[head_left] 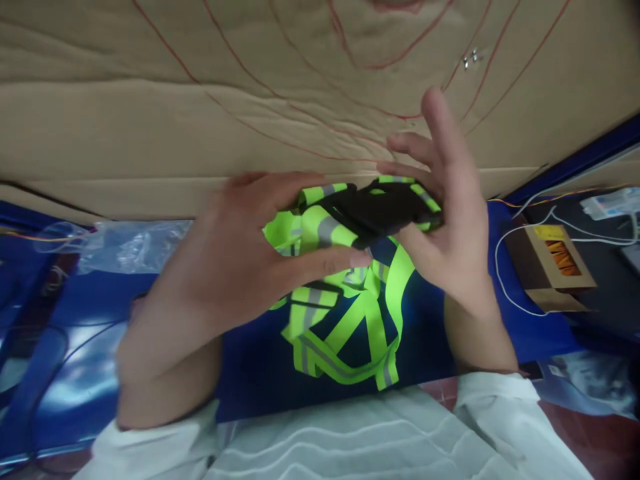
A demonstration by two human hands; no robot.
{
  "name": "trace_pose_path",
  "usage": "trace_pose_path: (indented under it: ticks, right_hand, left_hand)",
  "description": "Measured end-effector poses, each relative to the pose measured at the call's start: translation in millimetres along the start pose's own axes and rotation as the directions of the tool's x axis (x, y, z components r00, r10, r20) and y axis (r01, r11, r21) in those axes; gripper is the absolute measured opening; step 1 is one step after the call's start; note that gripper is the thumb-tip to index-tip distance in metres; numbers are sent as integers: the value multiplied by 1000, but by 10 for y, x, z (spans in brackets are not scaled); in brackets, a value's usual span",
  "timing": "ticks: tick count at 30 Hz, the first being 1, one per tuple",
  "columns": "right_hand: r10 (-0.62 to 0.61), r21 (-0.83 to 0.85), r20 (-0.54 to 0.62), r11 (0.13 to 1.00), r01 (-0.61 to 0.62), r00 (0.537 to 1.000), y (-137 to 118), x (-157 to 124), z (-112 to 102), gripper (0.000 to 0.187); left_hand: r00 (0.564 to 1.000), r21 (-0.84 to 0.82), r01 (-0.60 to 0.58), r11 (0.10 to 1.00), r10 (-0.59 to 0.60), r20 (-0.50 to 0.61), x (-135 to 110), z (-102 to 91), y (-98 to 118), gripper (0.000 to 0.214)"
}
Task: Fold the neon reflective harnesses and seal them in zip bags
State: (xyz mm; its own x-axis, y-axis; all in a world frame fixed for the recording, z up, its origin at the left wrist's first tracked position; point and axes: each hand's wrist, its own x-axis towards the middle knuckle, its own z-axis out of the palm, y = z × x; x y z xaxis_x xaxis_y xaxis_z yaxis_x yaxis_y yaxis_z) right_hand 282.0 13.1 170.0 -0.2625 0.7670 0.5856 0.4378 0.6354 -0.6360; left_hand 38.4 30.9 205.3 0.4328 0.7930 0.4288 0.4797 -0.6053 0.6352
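Note:
Between my hands is a neon-yellow reflective safety vest (373, 327) made of straps with grey stripes. A black plastic buckle (380, 210) sits at its top. My left hand (235, 260) is closed on the folded straps just left of the buckle, its thumb stretched across the front. My right hand (455, 220) pinches the buckle's right end, thumb in front and some fingers behind, with one finger pointing up. The lower straps hang in loops over the blue table. Part of the left hand's grip is hidden behind the straps.
A brown cardboard sheet (125, 133) with red curved lines stands behind the blue table (260, 373). Clear plastic bags (130, 247) lie at left. At right are an open cardboard box (555, 260) with orange contents and a white cable (500, 267).

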Motion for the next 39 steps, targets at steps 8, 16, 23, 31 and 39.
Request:
trace_pose_path:
  ticks: [8, 16, 23, 31, 39]
  right_hand:
    - [105, 481, 380, 826, -293, 919, 448, 168, 46, 101]
    - [51, 621, 468, 691, -370, 882, 670, 124, 220, 98]
    - [167, 704, 442, 545, -456, 881, 711, 88, 342, 60]
    - [248, 724, 357, 536, -434, 901, 590, 105, 386, 41]
    - [446, 700, 33, 629, -339, 895, 401, 113, 486, 22]
  left_hand:
    - [969, -789, 10, 614, -202, -145, -7, 308, -259, 36]
    - [965, -943, 200, 266, -217, 144, -27, 338, -468, 33]
    - [981, -918, 145, 370, -178, 84, -18, 472, -513, 26]
    - [941, -913, 176, 367, -336, 46, -39, 506, -372, 32]
    - [965, -831, 117, 544, -261, -36, -69, 636, -415, 12]
